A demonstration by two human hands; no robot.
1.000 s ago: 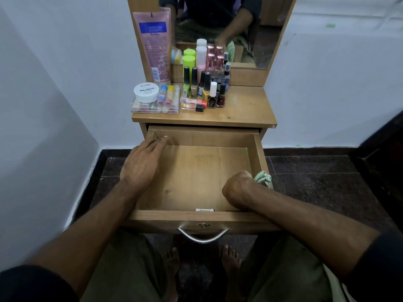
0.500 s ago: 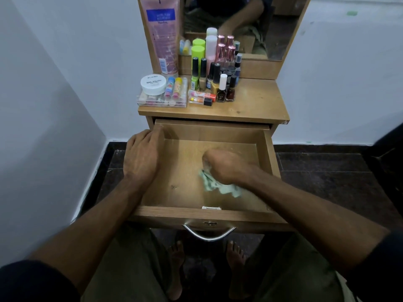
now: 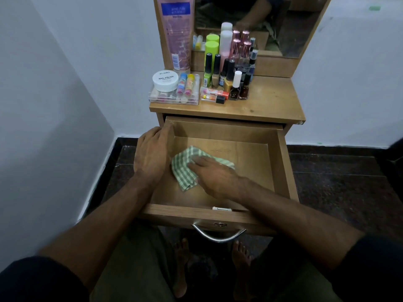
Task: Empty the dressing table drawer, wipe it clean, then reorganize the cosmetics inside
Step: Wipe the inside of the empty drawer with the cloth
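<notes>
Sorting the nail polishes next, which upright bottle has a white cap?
The dark polish bottle in the front row, just right of the lying tubes; its neighbours all have black caps.

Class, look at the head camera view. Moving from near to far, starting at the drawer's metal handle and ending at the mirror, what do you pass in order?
Metal handle → right hand pressing the checked cloth on the drawer floor → drawer's back wall → nail polish bottles on the tabletop → mirror.
</notes>
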